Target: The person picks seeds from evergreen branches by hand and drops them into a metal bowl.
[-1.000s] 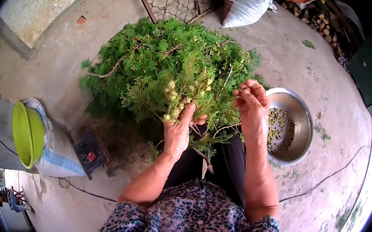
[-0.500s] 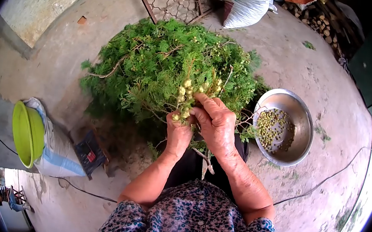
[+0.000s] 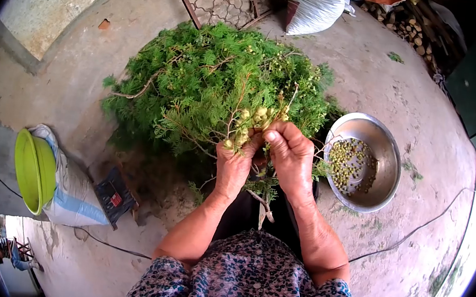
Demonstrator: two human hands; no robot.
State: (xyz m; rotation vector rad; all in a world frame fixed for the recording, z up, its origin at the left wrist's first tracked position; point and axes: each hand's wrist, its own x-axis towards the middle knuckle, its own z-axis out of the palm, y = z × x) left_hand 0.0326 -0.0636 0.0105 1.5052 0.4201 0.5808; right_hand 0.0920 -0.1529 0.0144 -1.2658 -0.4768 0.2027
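A heap of green conifer branches lies in front of me. My left hand is closed round a sprig that bears pale yellow-green cones. Beside it, my right hand is closed, thumb and forefinger pinched at the right edge of the cone cluster. Whatever sits between those fingertips is hidden. Right of the heap stands a metal basin with many small greenish cones spread over its bottom.
At left a lime-green tub leans on a white sack, near a small dark stool. A stuffed white sack and stacked firewood stand at the back. A black cable crosses the floor at right.
My right hand has shifted slightly right and turned, its fingertips moving from the cluster's middle to its right side. The left hand still grips the sprig, which has tilted a little.
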